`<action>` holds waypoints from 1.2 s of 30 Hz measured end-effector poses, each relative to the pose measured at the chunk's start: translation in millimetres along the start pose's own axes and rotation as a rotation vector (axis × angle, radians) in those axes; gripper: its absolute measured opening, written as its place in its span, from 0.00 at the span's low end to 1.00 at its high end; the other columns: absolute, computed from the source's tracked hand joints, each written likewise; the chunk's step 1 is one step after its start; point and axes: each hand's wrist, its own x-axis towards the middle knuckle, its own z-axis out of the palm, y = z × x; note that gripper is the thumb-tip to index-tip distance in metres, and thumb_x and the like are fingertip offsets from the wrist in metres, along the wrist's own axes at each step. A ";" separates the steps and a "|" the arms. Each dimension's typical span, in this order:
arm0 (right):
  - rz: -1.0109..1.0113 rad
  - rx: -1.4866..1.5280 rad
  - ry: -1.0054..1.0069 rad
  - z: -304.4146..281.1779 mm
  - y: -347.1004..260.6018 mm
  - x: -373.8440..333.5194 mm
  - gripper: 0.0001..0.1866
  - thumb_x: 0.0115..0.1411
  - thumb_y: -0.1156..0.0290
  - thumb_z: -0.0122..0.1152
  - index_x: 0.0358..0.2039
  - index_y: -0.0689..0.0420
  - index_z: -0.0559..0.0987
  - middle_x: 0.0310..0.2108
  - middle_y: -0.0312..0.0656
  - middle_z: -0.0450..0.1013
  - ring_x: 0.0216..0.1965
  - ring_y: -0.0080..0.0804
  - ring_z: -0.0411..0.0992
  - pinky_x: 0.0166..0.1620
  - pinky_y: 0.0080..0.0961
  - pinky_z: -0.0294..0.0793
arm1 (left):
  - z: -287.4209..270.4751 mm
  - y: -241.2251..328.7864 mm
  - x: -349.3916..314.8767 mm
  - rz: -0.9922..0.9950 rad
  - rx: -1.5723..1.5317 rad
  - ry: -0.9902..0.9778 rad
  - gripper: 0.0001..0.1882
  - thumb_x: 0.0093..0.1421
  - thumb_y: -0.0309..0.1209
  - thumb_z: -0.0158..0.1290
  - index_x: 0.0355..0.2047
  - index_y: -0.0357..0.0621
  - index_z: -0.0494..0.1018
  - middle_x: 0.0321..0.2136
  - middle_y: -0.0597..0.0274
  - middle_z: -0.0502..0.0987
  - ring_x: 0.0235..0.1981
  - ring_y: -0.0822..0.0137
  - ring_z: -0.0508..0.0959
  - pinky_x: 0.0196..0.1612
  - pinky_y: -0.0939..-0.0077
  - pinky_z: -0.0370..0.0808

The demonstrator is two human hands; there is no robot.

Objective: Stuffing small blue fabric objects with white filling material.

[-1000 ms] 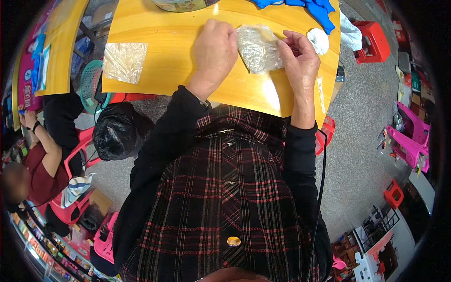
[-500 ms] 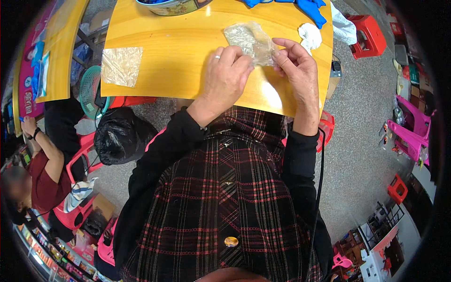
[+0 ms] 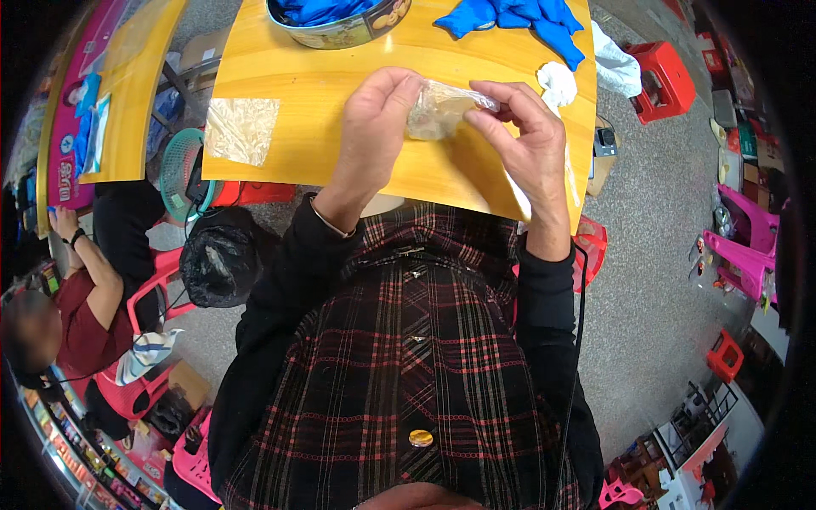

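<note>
Both grips pinch the clear plastic bag mid-frame above the table; I should keep its mouth pulled taut.

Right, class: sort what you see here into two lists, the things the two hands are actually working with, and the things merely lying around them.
In use:
left hand
right hand
small clear bag held between both hands, above the yellow table

Lying about:
flat clear bag on the table's left part
blue gloves
round tin with blue contents
white crumpled wad
black bag on the floor
</note>
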 end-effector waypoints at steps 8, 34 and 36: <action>-0.060 -0.062 0.186 12.4 18.9 5.4 0.04 0.57 0.76 0.65 0.32 0.62 0.81 0.35 0.38 0.74 0.35 0.20 0.71 0.41 0.15 0.71 | -0.2 -20.9 -5.4 0.086 0.160 -0.134 0.20 0.60 0.26 0.56 0.51 0.35 0.66 0.45 0.58 0.74 0.48 0.68 0.73 0.53 0.75 0.69; 0.394 0.471 -0.135 5.9 11.6 0.1 0.15 0.56 0.72 0.66 0.44 0.63 0.78 0.36 0.39 0.78 0.37 0.22 0.75 0.42 0.18 0.73 | -1.4 1.3 -16.9 -0.237 -0.144 -0.270 0.11 0.67 0.29 0.48 0.45 0.35 0.70 0.39 0.61 0.76 0.40 0.73 0.76 0.47 0.79 0.72; 0.377 0.532 -0.024 7.0 19.5 -4.9 0.13 0.56 0.72 0.66 0.41 0.63 0.79 0.35 0.37 0.78 0.36 0.21 0.74 0.40 0.17 0.73 | 0.4 2.2 -17.7 -0.279 -0.176 -0.212 0.14 0.64 0.27 0.51 0.47 0.32 0.68 0.42 0.56 0.75 0.41 0.72 0.75 0.47 0.80 0.72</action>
